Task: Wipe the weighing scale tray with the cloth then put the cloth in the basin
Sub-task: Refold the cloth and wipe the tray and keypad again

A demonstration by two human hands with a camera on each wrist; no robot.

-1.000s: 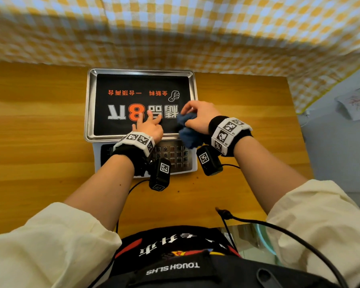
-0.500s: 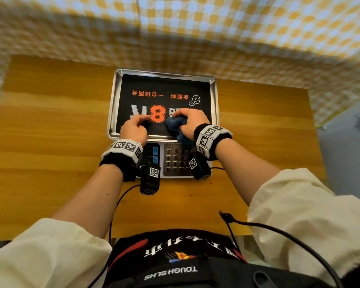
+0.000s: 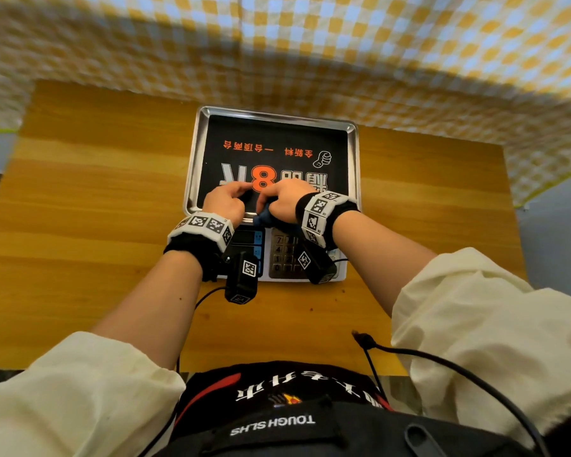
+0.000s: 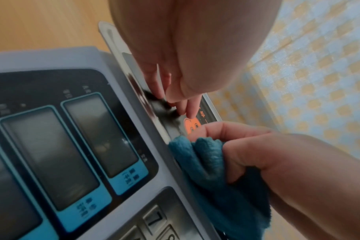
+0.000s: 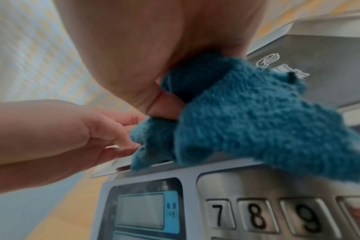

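Observation:
The weighing scale's steel tray, with a black printed sheet on it, sits mid-table. My right hand grips a bunched blue cloth on the tray's front edge; the cloth hangs over the keypad. The left wrist view shows my right hand's fingers curled round the cloth. My left hand is just to its left, its fingertips pressing on the tray near the front rim. It holds nothing. I cannot make out the basin in any view.
The scale's keypad and displays lie under my wrists. The wooden table extends to both sides. A yellow checked cloth hangs behind the table. A black cable runs across my lap.
My right hand has wiped the cloth leftward along the tray's front until it sits beside my left hand. The left hand has stayed on the tray, with its fingers drawn in.

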